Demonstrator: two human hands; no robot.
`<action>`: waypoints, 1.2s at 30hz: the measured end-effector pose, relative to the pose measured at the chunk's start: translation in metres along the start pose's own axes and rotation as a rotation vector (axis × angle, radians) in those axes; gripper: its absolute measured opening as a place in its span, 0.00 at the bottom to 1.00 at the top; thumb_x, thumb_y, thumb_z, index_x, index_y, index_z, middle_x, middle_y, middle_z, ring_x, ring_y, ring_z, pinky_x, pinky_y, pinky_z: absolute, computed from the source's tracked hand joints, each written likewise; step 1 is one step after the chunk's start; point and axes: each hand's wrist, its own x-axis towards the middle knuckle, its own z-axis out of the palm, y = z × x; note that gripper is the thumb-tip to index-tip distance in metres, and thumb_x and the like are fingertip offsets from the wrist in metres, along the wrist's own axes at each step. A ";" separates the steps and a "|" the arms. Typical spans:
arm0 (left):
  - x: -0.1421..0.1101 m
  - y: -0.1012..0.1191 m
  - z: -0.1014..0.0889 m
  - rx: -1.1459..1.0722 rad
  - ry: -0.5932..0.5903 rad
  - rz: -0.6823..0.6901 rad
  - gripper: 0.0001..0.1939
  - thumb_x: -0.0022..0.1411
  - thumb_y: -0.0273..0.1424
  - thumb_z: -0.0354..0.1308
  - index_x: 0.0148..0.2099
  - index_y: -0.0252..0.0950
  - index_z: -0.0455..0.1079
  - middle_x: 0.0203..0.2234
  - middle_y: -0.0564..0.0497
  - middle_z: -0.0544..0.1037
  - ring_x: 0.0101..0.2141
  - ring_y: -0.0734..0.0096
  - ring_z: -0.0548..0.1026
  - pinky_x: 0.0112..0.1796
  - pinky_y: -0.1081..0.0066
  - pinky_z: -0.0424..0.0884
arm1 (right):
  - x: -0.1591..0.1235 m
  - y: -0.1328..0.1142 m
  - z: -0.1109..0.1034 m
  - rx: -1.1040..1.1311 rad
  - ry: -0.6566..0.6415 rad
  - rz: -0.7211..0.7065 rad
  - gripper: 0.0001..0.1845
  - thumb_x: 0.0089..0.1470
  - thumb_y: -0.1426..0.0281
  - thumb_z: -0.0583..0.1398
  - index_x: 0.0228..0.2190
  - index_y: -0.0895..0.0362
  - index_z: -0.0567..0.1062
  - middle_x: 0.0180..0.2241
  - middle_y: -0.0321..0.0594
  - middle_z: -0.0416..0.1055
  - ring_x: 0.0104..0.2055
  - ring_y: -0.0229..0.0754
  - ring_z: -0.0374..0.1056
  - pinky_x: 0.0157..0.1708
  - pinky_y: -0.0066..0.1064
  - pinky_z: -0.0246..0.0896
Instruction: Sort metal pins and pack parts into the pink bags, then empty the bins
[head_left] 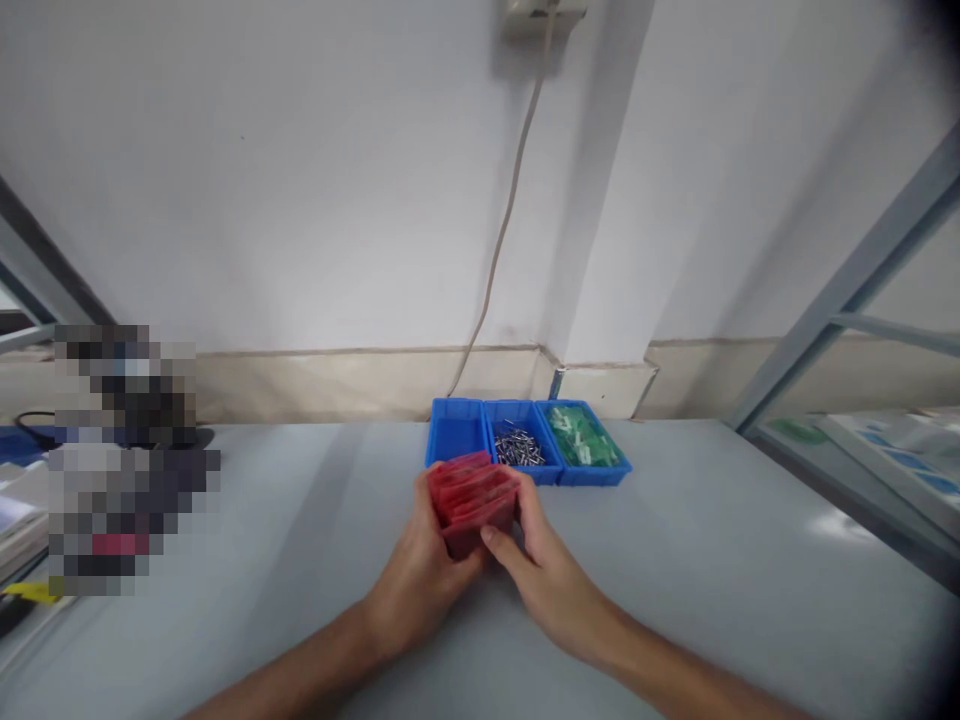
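Observation:
Between my two hands is a stack of red plastic packets (pixel 474 495), held a little above the table, in front of the blue bins. My left hand (pixel 431 555) is wrapped round the stack's left side and underside. On the right side, my right hand (pixel 529 540) grips it with the thumb across the near face. Behind the stack stand three blue bins in a row: the left bin (pixel 456 425) shows a bare blue inside, the middle bin holds small metal pins (pixel 517 445), and the right bin holds green plastic packets (pixel 581 437).
A grey table (pixel 247 570) spreads under everything. Behind it, a cable (pixel 504 225) runs down the white wall from a box. Metal frame posts (pixel 832 310) rise at both sides. Papers and a blurred-out patch (pixel 124 470) are at the left.

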 end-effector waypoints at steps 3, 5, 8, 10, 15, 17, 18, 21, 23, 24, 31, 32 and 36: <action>-0.003 -0.001 0.003 -0.027 0.032 -0.038 0.42 0.63 0.32 0.70 0.69 0.42 0.48 0.64 0.39 0.68 0.60 0.54 0.74 0.61 0.53 0.71 | -0.002 0.000 0.002 0.025 -0.012 0.007 0.33 0.70 0.70 0.57 0.69 0.47 0.51 0.71 0.46 0.56 0.73 0.47 0.54 0.74 0.50 0.44; -0.003 0.001 0.002 -0.007 0.021 -0.018 0.41 0.62 0.31 0.71 0.67 0.42 0.48 0.62 0.39 0.68 0.57 0.55 0.75 0.59 0.54 0.72 | -0.004 -0.002 0.003 0.018 -0.059 -0.003 0.37 0.68 0.73 0.58 0.71 0.46 0.49 0.72 0.45 0.54 0.74 0.48 0.52 0.75 0.50 0.42; -0.003 0.003 0.000 0.020 -0.013 0.027 0.38 0.64 0.32 0.69 0.66 0.42 0.49 0.60 0.40 0.70 0.56 0.55 0.76 0.58 0.53 0.72 | -0.007 -0.004 0.003 -0.037 -0.092 -0.036 0.40 0.66 0.75 0.58 0.72 0.48 0.49 0.72 0.47 0.54 0.74 0.50 0.53 0.74 0.52 0.44; -0.004 0.003 -0.002 -0.008 -0.027 0.021 0.34 0.67 0.33 0.66 0.66 0.42 0.50 0.58 0.41 0.72 0.55 0.56 0.77 0.58 0.53 0.73 | -0.008 -0.004 0.002 -0.114 -0.089 -0.068 0.41 0.65 0.75 0.58 0.72 0.50 0.48 0.72 0.49 0.53 0.74 0.51 0.52 0.74 0.53 0.45; -0.004 0.001 -0.004 -0.075 -0.037 -0.055 0.31 0.69 0.36 0.65 0.66 0.43 0.52 0.56 0.44 0.77 0.53 0.57 0.79 0.58 0.52 0.74 | -0.004 -0.002 -0.003 -0.191 -0.062 -0.137 0.31 0.69 0.71 0.56 0.69 0.51 0.56 0.68 0.50 0.61 0.69 0.52 0.60 0.70 0.51 0.55; -0.002 0.005 -0.006 -0.082 -0.052 -0.070 0.32 0.68 0.38 0.66 0.66 0.41 0.55 0.57 0.42 0.77 0.55 0.55 0.79 0.59 0.52 0.73 | -0.002 -0.003 -0.005 -0.139 -0.069 -0.132 0.24 0.71 0.68 0.56 0.65 0.51 0.61 0.63 0.48 0.67 0.65 0.50 0.65 0.67 0.47 0.62; -0.001 0.007 -0.007 -0.067 -0.070 -0.062 0.30 0.68 0.39 0.66 0.66 0.40 0.59 0.59 0.41 0.76 0.57 0.54 0.77 0.60 0.52 0.72 | -0.001 -0.003 -0.005 -0.120 -0.074 -0.129 0.23 0.71 0.67 0.56 0.64 0.52 0.63 0.61 0.48 0.69 0.63 0.50 0.67 0.65 0.46 0.63; 0.000 0.017 -0.013 -0.025 -0.115 -0.060 0.27 0.68 0.41 0.66 0.64 0.42 0.64 0.59 0.43 0.76 0.57 0.53 0.77 0.61 0.52 0.71 | 0.001 -0.003 -0.006 -0.088 -0.070 -0.111 0.21 0.71 0.64 0.58 0.62 0.52 0.67 0.57 0.46 0.72 0.60 0.49 0.70 0.64 0.44 0.65; 0.000 0.022 -0.017 -0.044 -0.111 -0.122 0.32 0.66 0.43 0.67 0.66 0.42 0.60 0.56 0.44 0.79 0.53 0.54 0.80 0.56 0.54 0.75 | 0.002 0.000 -0.006 -0.106 -0.045 -0.079 0.20 0.71 0.60 0.58 0.61 0.51 0.70 0.55 0.44 0.74 0.58 0.49 0.71 0.62 0.42 0.66; 0.000 0.024 -0.019 -0.036 -0.113 -0.164 0.36 0.65 0.43 0.68 0.68 0.42 0.57 0.54 0.44 0.80 0.50 0.54 0.81 0.53 0.56 0.77 | 0.003 0.002 -0.006 -0.136 -0.029 -0.061 0.20 0.71 0.58 0.58 0.60 0.51 0.72 0.54 0.44 0.75 0.57 0.49 0.72 0.60 0.41 0.68; -0.004 0.025 -0.038 0.387 -0.153 -0.273 0.36 0.69 0.53 0.58 0.68 0.35 0.60 0.43 0.42 0.83 0.40 0.51 0.83 0.40 0.62 0.75 | 0.009 0.014 -0.008 -0.232 0.076 0.084 0.25 0.69 0.54 0.58 0.61 0.53 0.73 0.47 0.43 0.76 0.39 0.45 0.74 0.40 0.37 0.73; -0.004 0.024 -0.042 0.495 -0.138 -0.263 0.37 0.70 0.54 0.55 0.69 0.34 0.59 0.41 0.42 0.83 0.40 0.50 0.83 0.40 0.61 0.74 | 0.010 0.015 -0.008 -0.209 0.077 0.108 0.25 0.69 0.54 0.57 0.60 0.53 0.73 0.46 0.43 0.76 0.37 0.44 0.74 0.38 0.36 0.72; 0.001 0.022 -0.054 0.744 -0.114 -0.178 0.27 0.76 0.52 0.46 0.64 0.38 0.65 0.39 0.44 0.81 0.39 0.50 0.81 0.43 0.57 0.72 | 0.011 0.016 -0.007 -0.171 0.058 0.141 0.19 0.68 0.54 0.59 0.51 0.54 0.76 0.38 0.39 0.76 0.35 0.44 0.71 0.35 0.34 0.68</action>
